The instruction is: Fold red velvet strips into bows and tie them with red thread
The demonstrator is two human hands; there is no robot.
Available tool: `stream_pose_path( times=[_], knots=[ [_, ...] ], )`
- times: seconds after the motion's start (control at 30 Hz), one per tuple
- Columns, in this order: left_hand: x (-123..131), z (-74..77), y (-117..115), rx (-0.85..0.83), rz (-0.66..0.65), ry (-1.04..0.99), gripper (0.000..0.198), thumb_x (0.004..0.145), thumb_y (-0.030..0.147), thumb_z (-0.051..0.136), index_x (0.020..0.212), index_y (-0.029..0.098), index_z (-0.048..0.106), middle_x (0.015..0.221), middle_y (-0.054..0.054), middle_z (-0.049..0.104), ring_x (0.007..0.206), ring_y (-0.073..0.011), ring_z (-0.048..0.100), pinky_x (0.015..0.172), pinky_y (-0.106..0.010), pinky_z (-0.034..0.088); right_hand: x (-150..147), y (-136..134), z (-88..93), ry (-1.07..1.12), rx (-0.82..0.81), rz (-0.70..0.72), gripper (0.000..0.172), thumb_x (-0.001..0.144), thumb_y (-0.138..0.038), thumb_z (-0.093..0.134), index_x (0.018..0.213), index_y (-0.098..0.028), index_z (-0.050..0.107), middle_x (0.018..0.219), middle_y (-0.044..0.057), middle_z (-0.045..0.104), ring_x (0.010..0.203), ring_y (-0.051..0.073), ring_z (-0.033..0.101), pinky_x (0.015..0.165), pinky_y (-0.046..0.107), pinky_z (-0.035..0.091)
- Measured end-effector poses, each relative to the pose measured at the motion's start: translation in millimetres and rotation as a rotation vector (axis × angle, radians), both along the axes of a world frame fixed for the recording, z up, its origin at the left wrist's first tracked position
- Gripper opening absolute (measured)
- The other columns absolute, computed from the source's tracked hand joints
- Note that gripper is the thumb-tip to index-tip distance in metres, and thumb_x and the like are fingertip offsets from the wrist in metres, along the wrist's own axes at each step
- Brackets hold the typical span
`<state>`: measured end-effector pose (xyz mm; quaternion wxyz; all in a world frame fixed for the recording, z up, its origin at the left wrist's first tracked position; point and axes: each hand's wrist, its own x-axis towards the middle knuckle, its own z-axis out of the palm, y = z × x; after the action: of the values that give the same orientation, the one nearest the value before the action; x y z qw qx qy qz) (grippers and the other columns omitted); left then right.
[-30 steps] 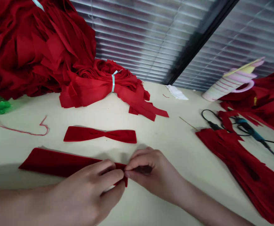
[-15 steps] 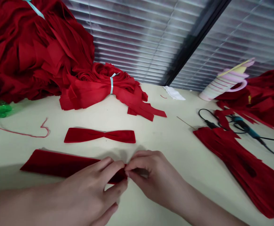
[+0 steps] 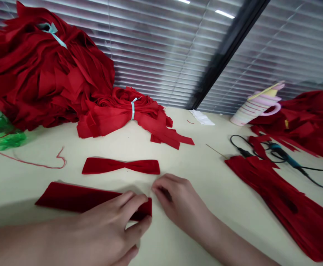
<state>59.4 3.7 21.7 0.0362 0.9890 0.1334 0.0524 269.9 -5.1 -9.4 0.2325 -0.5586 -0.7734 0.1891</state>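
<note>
A flat, dark red velvet ribbon strip (image 3: 75, 195) lies folded on the table in front of me. My left hand (image 3: 117, 221) grips it near its right end, thumb at the lower edge and fingers over the top. Just right of that end, apart from it, my right hand (image 3: 179, 195) is closed with thumb and forefinger pinched together. Whether anything sits in that pinch is too small to make out. Beyond both hands lies a red bow-shaped ribbon piece (image 3: 125, 166), gathered at its middle.
Bundles of red ribbon (image 3: 122, 114) tied in pale blue stand along the window blinds. A green bottle (image 3: 0, 127) and red thread (image 3: 39, 163) are at left. Right of my hands lie stacked red strips (image 3: 275, 199), a corded teal-handled tool (image 3: 286, 155) and a striped mug (image 3: 255, 109).
My right hand has let go of the ribbon strip's right end and moved slightly away from it. The left hand keeps its grip. The view has tilted up a little.
</note>
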Motion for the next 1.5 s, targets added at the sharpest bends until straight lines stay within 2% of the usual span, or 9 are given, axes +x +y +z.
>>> stream_pose_path(
  times=[0.1, 0.23, 0.37, 0.57, 0.77, 0.93, 1.2, 1.4, 1.5],
  knots=[
    [-2.0, 1.1, 0.9, -0.043, -0.011, -0.023, 0.033, 0.091, 0.025, 0.043, 0.118, 0.014, 0.058, 0.121, -0.012, 0.06, 0.122, -0.0244, 0.047, 0.096, -0.031, 0.046, 3.0, -0.2, -3.9, 0.043, 0.068, -0.038, 0.017, 0.078, -0.008, 0.049, 0.07, -0.016, 0.061, 0.069, 0.001, 0.06, 0.056, 0.011, 0.053, 0.052, 0.022, 0.043],
    [-1.6, -3.3, 1.6, -0.033, -0.027, -0.051, 0.025, 0.092, 0.024, 0.045, 0.105, 0.02, 0.065, 0.123, -0.004, 0.059, 0.128, -0.0196, 0.039, 0.102, -0.028, 0.04, 7.5, -7.2, -1.0, 0.209, 0.042, 0.069, 0.014, 0.078, -0.011, 0.053, 0.071, -0.017, 0.064, 0.068, 0.001, 0.059, 0.055, 0.009, 0.052, 0.05, 0.02, 0.043],
    [2.3, -9.5, 2.4, 0.019, -0.074, -0.09, 0.025, 0.093, 0.028, 0.045, 0.089, 0.022, 0.069, 0.112, 0.0, 0.064, 0.118, -0.0201, 0.048, 0.102, -0.031, 0.037, 6.8, -15.8, 1.8, 0.295, -0.016, 0.17, 0.014, 0.076, -0.009, 0.055, 0.072, -0.017, 0.066, 0.067, 0.001, 0.058, 0.054, 0.008, 0.05, 0.048, 0.019, 0.042],
    [2.4, -16.4, -0.2, 0.077, -0.04, -0.093, 0.028, 0.093, 0.03, 0.044, 0.109, 0.019, 0.064, 0.122, -0.004, 0.059, 0.119, -0.0222, 0.046, 0.104, -0.034, 0.032, 3.8, -19.8, -3.2, 0.265, -0.084, 0.204, 0.015, 0.077, -0.008, 0.053, 0.07, -0.016, 0.065, 0.065, 0.001, 0.056, 0.054, 0.008, 0.047, 0.045, 0.018, 0.036],
    [-12.4, -7.6, -1.1, 0.032, -0.1, -0.004, 0.04, 0.087, 0.023, 0.048, 0.125, 0.015, 0.053, 0.135, -0.008, 0.05, 0.129, -0.0231, 0.037, 0.108, -0.031, 0.029, 3.4, -20.5, -3.5, 0.301, -0.11, 0.186, 0.017, 0.076, -0.006, 0.052, 0.071, -0.017, 0.065, 0.068, 0.001, 0.057, 0.054, 0.007, 0.047, 0.045, 0.018, 0.036],
    [-11.6, -14.4, -5.9, 0.031, -0.042, -0.016, 0.046, 0.089, 0.035, 0.046, 0.13, 0.014, 0.049, 0.134, -0.01, 0.051, 0.13, -0.026, 0.036, 0.107, -0.034, 0.031, 0.9, -23.3, -4.4, 0.279, -0.046, 0.204, 0.018, 0.073, -0.005, 0.052, 0.07, -0.017, 0.066, 0.066, 0.0, 0.057, 0.055, 0.008, 0.048, 0.052, 0.021, 0.039],
    [-4.8, -21.9, -12.1, 0.11, -0.014, 0.007, 0.045, 0.093, 0.04, 0.039, 0.123, 0.011, 0.055, 0.13, -0.013, 0.053, 0.13, -0.0265, 0.035, 0.114, -0.036, 0.009, -4.3, -23.4, -15.7, 0.301, 0.09, 0.172, 0.016, 0.058, -0.001, 0.057, 0.058, -0.017, 0.06, 0.056, -0.006, 0.057, 0.049, 0.005, 0.049, 0.063, 0.025, 0.038],
    [-6.5, -8.7, -5.1, 0.004, -0.03, 0.038, 0.045, 0.093, 0.035, 0.039, 0.13, 0.012, 0.048, 0.134, -0.012, 0.05, 0.129, -0.0259, 0.039, 0.112, -0.035, 0.02, -6.6, -29.6, -3.8, 0.223, -0.083, 0.28, 0.015, 0.047, -0.002, 0.056, 0.047, -0.017, 0.056, 0.05, -0.009, 0.052, 0.051, 0.006, 0.052, 0.081, 0.031, 0.038],
    [-4.2, 4.1, 0.4, -0.114, -0.068, 0.108, 0.045, 0.093, 0.03, 0.039, 0.132, 0.01, 0.044, 0.133, -0.013, 0.051, 0.132, -0.0243, 0.035, 0.109, -0.032, 0.029, -1.0, -24.6, 3.8, 0.333, -0.141, 0.276, 0.013, 0.056, -0.004, 0.058, 0.055, -0.017, 0.06, 0.057, -0.005, 0.058, 0.053, 0.007, 0.054, 0.069, 0.026, 0.043]
  ],
)
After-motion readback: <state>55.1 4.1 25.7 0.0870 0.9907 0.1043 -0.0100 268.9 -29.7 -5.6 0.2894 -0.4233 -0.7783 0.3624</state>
